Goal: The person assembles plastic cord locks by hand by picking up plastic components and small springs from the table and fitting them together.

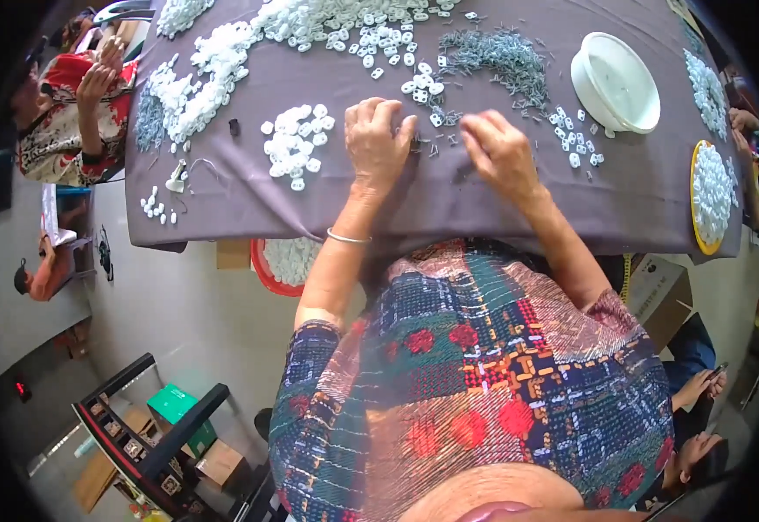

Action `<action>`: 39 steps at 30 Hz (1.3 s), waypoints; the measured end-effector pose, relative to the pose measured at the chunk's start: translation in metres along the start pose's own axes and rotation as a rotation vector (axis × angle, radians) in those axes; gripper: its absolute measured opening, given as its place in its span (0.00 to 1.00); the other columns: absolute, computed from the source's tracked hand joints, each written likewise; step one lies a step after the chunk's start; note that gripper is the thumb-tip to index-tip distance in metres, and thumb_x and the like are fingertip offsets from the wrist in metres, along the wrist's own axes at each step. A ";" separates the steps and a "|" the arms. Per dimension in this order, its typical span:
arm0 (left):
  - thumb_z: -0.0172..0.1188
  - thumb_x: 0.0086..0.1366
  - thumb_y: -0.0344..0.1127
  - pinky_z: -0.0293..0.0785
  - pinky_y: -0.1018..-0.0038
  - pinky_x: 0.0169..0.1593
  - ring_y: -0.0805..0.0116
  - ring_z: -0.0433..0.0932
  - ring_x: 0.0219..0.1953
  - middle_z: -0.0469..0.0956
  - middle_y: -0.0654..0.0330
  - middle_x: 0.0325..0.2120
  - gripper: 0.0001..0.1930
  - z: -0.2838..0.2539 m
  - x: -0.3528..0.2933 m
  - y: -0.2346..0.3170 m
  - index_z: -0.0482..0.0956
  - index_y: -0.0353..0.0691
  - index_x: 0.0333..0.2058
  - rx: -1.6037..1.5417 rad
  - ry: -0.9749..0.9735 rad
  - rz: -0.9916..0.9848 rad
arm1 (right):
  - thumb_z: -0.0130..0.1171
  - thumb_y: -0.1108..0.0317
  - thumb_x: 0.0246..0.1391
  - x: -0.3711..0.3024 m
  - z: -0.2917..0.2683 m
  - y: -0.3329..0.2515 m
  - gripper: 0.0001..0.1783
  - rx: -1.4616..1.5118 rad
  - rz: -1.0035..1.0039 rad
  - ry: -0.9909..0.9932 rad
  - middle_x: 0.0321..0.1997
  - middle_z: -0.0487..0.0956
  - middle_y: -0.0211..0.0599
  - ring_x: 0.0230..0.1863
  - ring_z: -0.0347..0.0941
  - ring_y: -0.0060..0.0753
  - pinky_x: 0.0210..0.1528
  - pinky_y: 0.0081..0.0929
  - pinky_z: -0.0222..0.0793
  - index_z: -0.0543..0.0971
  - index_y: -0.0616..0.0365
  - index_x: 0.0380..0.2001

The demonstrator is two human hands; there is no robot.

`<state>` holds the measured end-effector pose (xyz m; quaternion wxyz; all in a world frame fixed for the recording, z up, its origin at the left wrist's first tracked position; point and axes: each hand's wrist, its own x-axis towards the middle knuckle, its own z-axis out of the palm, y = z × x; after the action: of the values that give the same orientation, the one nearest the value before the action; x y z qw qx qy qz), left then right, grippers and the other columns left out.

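Observation:
My left hand (377,143) rests low over the brown cloth, fingers curled under and thumb out to the right; what it holds, if anything, is hidden. To its right, my right hand (501,152) is bent inward with thumb and forefinger close together, its fingertips slightly blurred. A few loose grey nails (434,149) lie between the hands. Just beyond them sits a small cluster of white two-holed plastic pieces (423,85). A heap of grey nails (501,65) spreads further back. Left of my left hand lies a pile of white plastic pieces (292,143).
A white bowl (581,83) stands at the back right, with loose white pieces (575,139) near it. Larger white heaps (223,65) cover the far left. A yellow-rimmed tray (699,235) sits at the right edge. Another person's hands (101,74) show at left.

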<state>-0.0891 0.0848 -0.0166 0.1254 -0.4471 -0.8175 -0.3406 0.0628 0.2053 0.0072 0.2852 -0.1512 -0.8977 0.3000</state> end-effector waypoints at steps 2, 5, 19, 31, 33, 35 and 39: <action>0.65 0.47 0.36 0.66 0.66 0.45 0.59 0.69 0.40 0.74 0.59 0.34 0.12 0.002 0.000 0.000 0.77 0.42 0.32 -0.002 -0.007 -0.016 | 0.56 0.74 0.47 0.026 0.010 0.010 0.09 -0.030 -0.004 0.015 0.32 0.74 0.41 0.29 0.73 0.42 0.32 0.31 0.69 0.74 0.61 0.35; 0.65 0.47 0.35 0.66 0.67 0.45 0.59 0.69 0.40 0.74 0.59 0.35 0.12 0.008 -0.001 -0.001 0.77 0.41 0.32 -0.020 -0.013 -0.031 | 0.56 0.70 0.47 0.059 0.030 0.024 0.11 -0.111 -0.022 -0.004 0.35 0.73 0.41 0.34 0.72 0.42 0.35 0.32 0.70 0.75 0.58 0.37; 0.63 0.50 0.29 0.66 0.70 0.43 0.63 0.70 0.38 0.75 0.59 0.33 0.10 0.005 -0.001 0.000 0.77 0.39 0.33 -0.129 0.056 -0.182 | 0.58 0.76 0.40 0.030 0.019 0.021 0.12 0.007 -0.309 -0.186 0.40 0.74 0.39 0.45 0.70 0.43 0.48 0.34 0.67 0.75 0.60 0.33; 0.62 0.49 0.25 0.68 0.70 0.40 0.64 0.71 0.35 0.74 0.59 0.31 0.11 0.010 0.000 0.002 0.75 0.38 0.34 -0.236 0.105 -0.298 | 0.57 0.75 0.44 0.083 0.029 0.058 0.10 -0.243 -0.131 -0.022 0.38 0.74 0.38 0.43 0.69 0.41 0.45 0.32 0.67 0.76 0.59 0.34; 0.62 0.47 0.25 0.67 0.69 0.41 0.61 0.71 0.35 0.75 0.58 0.31 0.13 0.010 0.000 0.001 0.74 0.38 0.35 -0.259 0.123 -0.331 | 0.58 0.74 0.44 0.081 0.032 0.052 0.11 -0.229 -0.141 -0.035 0.38 0.74 0.38 0.43 0.69 0.40 0.45 0.31 0.67 0.76 0.59 0.34; 0.62 0.46 0.25 0.67 0.68 0.41 0.61 0.71 0.36 0.75 0.58 0.31 0.15 0.009 0.001 0.001 0.74 0.38 0.36 -0.248 0.112 -0.305 | 0.58 0.74 0.43 0.075 0.032 0.042 0.10 -0.188 -0.137 -0.033 0.38 0.73 0.38 0.43 0.69 0.40 0.45 0.31 0.67 0.76 0.59 0.34; 0.63 0.45 0.25 0.67 0.68 0.42 0.60 0.71 0.36 0.75 0.58 0.32 0.16 0.008 0.001 -0.001 0.74 0.38 0.36 -0.251 0.118 -0.311 | 0.59 0.75 0.42 0.054 0.028 0.030 0.10 -0.181 -0.075 -0.126 0.39 0.73 0.37 0.43 0.69 0.39 0.43 0.31 0.69 0.76 0.59 0.33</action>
<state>-0.0893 0.0902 -0.0225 0.0622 -0.3071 -0.8191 -0.4805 0.0061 0.2395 -0.0073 0.2242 -0.1234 -0.9424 0.2155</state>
